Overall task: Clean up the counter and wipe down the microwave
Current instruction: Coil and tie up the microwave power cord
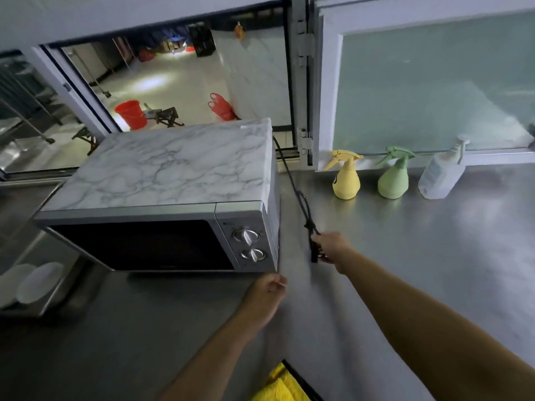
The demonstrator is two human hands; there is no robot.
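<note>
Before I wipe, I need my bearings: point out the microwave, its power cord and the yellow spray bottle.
microwave (170, 166): head view, marbled top panel.
power cord (301, 204): head view, loop beside the microwave.
yellow spray bottle (346, 182): head view, its body.

You have one view only, from the head camera, so no second view overlaps it; it looks forward and steeply down over the steel counter (405, 270); the wide lens bends the window frame (301, 82) at the top; the microwave (162, 204) sits close, left of centre; both forearms enter from the bottom edge.
</note>
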